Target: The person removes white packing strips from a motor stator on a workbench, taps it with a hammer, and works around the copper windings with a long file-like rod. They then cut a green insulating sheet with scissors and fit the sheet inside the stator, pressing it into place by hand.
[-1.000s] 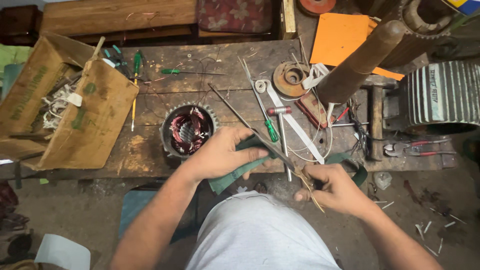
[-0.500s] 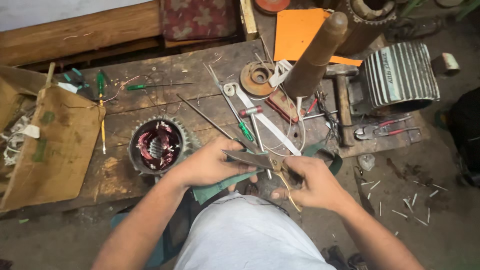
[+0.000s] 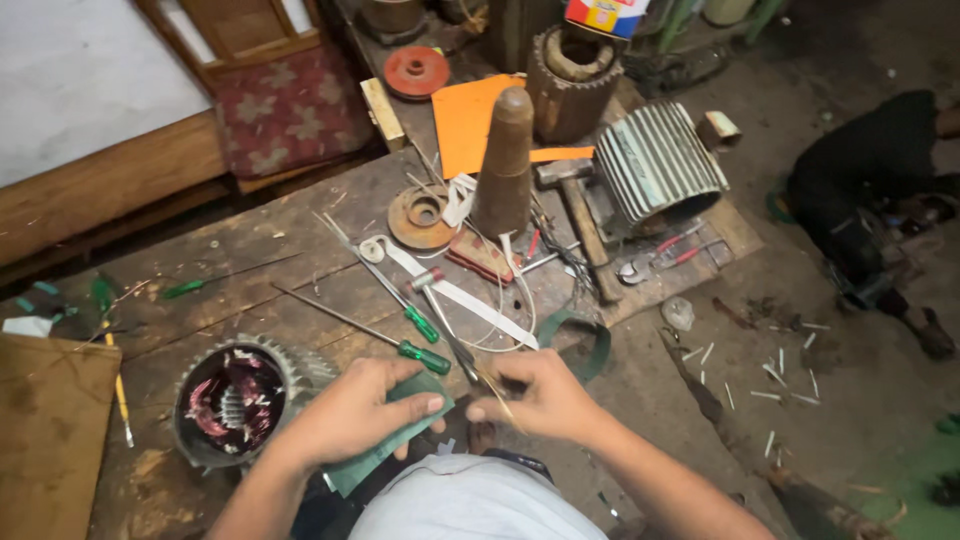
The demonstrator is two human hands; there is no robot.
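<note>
My left hand (image 3: 362,406) presses down on a folded green sheet (image 3: 392,447) at the near edge of the wooden workbench (image 3: 280,260). My right hand (image 3: 532,393) pinches a thin pale stick (image 3: 497,396) beside the sheet, fingertips close to the left thumb. A motor stator (image 3: 232,397) with reddish copper windings sits just left of my left hand. Two green-handled screwdrivers (image 3: 421,352) lie right behind both hands.
On the bench lie a wooden cone (image 3: 504,160), a hammer (image 3: 578,225), a finned motor housing (image 3: 655,165), an orange sheet (image 3: 470,115), a rusty pulley (image 3: 420,215) and red-handled pliers (image 3: 668,255). A cardboard box (image 3: 50,430) stands at the left. Another person's dark clothing (image 3: 880,170) is at the far right.
The view has swung to the right and the bench now lies at a slant. My hands have stayed together on the green sheet and stick; the long rod no longer lies across them.
</note>
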